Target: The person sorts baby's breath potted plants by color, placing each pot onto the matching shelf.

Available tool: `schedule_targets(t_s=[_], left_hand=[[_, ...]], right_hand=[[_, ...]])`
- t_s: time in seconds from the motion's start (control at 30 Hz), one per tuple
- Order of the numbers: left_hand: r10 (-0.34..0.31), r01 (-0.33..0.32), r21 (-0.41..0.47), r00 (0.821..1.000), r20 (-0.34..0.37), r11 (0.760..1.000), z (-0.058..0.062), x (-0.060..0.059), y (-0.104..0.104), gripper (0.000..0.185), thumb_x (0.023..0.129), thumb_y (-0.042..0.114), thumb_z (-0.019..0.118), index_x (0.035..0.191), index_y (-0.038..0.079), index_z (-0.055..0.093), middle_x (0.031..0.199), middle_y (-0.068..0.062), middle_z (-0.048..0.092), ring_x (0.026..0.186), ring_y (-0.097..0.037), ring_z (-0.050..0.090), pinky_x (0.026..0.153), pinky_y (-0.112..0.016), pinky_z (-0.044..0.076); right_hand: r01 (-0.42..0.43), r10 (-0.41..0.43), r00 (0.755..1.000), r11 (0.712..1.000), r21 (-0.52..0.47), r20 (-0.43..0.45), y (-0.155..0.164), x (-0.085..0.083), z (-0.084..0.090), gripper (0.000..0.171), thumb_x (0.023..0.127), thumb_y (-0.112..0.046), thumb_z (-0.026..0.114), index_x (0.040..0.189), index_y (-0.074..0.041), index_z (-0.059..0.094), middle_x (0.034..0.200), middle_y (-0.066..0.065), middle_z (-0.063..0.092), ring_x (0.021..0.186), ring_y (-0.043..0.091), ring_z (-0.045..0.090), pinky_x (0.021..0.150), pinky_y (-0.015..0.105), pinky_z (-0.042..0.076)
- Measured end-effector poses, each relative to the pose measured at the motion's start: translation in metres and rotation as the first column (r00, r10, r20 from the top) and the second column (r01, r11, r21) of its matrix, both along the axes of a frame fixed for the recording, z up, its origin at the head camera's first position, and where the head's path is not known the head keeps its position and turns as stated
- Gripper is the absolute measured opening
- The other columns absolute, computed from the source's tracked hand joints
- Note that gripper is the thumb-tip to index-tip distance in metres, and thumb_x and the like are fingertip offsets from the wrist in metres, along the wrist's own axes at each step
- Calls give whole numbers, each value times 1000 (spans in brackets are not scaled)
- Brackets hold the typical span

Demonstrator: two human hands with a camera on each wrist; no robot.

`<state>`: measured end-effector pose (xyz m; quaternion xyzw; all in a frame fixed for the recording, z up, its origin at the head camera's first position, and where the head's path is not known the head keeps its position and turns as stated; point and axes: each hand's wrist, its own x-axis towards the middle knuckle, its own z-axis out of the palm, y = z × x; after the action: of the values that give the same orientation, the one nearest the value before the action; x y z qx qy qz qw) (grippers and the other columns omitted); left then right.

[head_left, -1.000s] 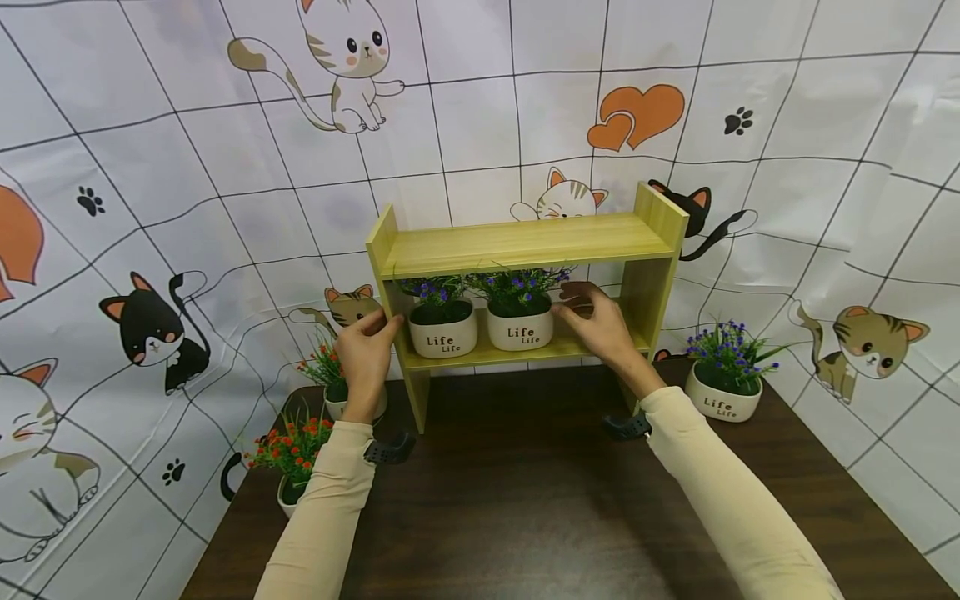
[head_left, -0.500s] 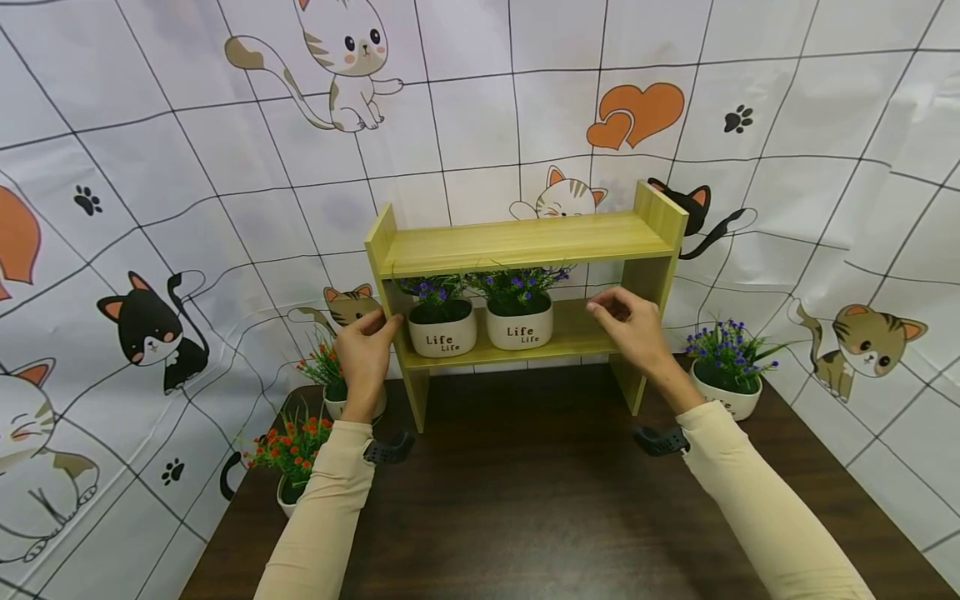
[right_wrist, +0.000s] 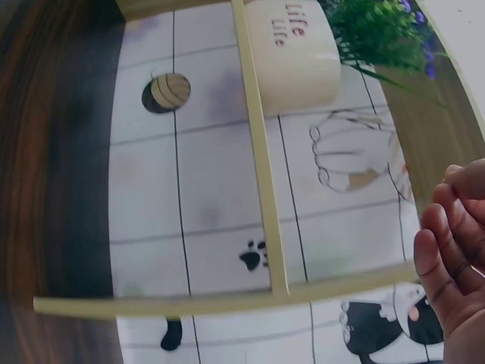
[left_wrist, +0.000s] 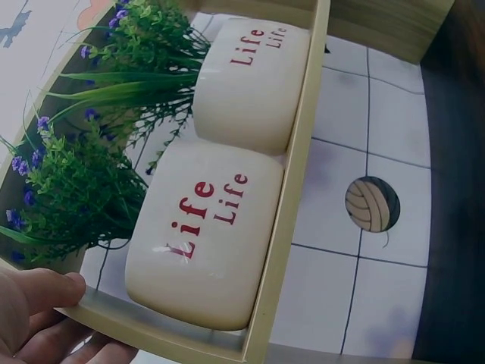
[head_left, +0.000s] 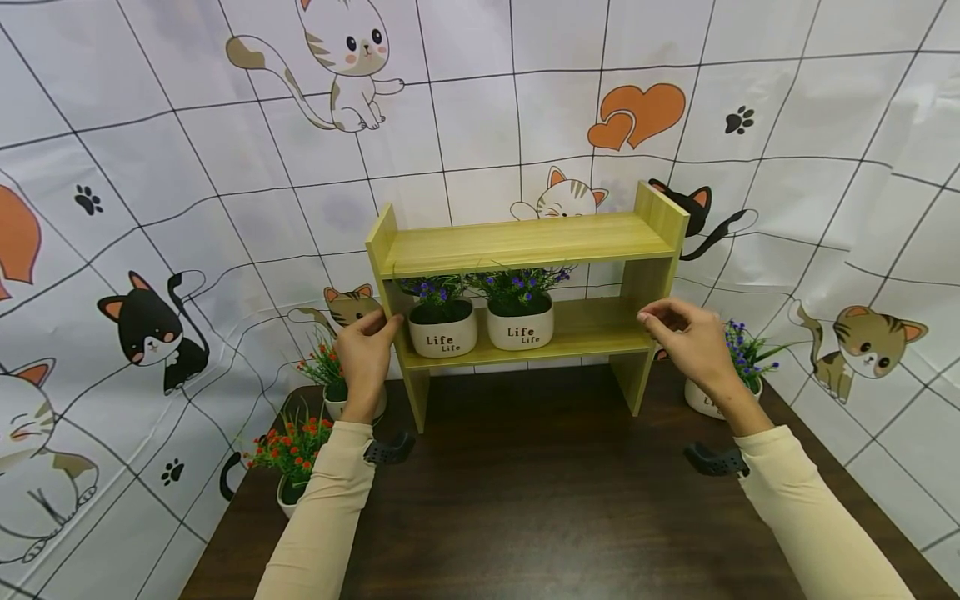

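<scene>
Behind everything hangs a cat-print backdrop (head_left: 187, 167), and below it lies a dark wooden table (head_left: 525, 500) whose near edge is cut off. At the table's back stands the 2-tier wooden shelf (head_left: 525, 242). Its lower board carries 2 white "Life" pots with purple flowers, the left pot (head_left: 442, 332) touching the right pot (head_left: 521, 327); the upper board partly hides their flowers.

Right of the shelf, a third purple-flowered pot (head_left: 708, 398) is largely hidden behind the right hand (head_left: 693, 337). At the table's left edge, 2 pots with red flowers (head_left: 296, 454) sit partly behind the left forearm.

The left wrist view shows what the head view does not: the left hand (left_wrist: 38, 318) with its fingers curled around the shelf's left upright, a fingertip just beside the nearer pot (left_wrist: 201, 243). The right wrist view shows the shelf from beneath and only 1 pot (right_wrist: 292, 61).

The right hand hovers just beside the shelf's right upright, fingers loosely curled, holding nothing; whether a fingertip brushes the wood is probably beyond either view.
</scene>
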<state>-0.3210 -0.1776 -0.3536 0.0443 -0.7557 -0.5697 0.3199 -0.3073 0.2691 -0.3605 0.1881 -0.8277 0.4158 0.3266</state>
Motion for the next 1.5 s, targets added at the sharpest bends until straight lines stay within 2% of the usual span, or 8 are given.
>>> schedule_targets(t_s=[0.17,0.37,0.47,0.77,1.07,1.2,1.3,1.5], left_hand=[[1,-1,1,1000,-2,1000,0,0,0,29,99,17,77,123,2,80,120,-23,78,109,-37,77,96,-51,60],[0,0,-3,1000,0,1000,-2,-1,-1,30,99,17,77,124,2,79,121,-22,78,110,-37,76,96,-51,60],[2,-2,-6,1000,0,1000,-2,0,-1,29,99,17,77,124,1,79,121,-22,78,110,-37,77,96,-51,60],[5,-5,-6,1000,-7,1000,-1,1,0,30,99,17,78,125,1,79,121,-22,78,109,-37,77,96,-51,60],[4,-4,-3,1000,-4,1000,-1,0,-1,30,99,17,78,125,2,79,121,-22,78,110,-37,77,96,-51,60],[2,-2,0,1000,0,1000,-1,0,-1,30,99,17,78,125,2,79,121,-22,78,110,-37,77,96,-51,60],[7,-7,3,1000,-3,1000,-1,0,-1,29,99,16,78,124,1,79,121,-22,78,109,-36,77,96,-51,60],[16,-16,-12,1000,4,1000,-1,0,1,30,98,17,79,124,2,80,121,-21,79,108,-35,77,93,-47,61]], right_hand=[[50,-50,998,999,20,-32,18,7,-1,6,98,-5,76,101,-1,80,84,13,77,69,-10,58,66,7,44],[96,-96,995,995,19,9,43,16,-5,11,99,-10,76,101,0,79,81,-25,66,68,-10,57,65,8,43],[125,-125,992,992,28,20,55,21,-7,13,100,-12,75,102,1,78,82,-35,61,70,-12,55,67,6,42],[219,-219,975,976,8,39,98,36,-10,16,100,-11,74,106,4,77,80,-44,58,69,-20,54,67,2,41],[295,-293,952,955,-12,91,141,47,-24,20,102,-12,71,108,7,74,77,-44,58,64,-19,57,62,3,43],[315,-306,943,947,-56,127,158,49,-31,8,102,-11,71,101,-5,74,74,-43,60,61,-18,59,57,5,45],[334,-322,933,941,-49,162,168,48,-38,4,102,-11,71,98,-11,72,72,-44,59,58,-17,58,54,6,45],[341,-339,912,939,31,231,186,40,-64,23,104,-15,68,110,8,70,72,-46,56,59,-17,58,55,10,43]])
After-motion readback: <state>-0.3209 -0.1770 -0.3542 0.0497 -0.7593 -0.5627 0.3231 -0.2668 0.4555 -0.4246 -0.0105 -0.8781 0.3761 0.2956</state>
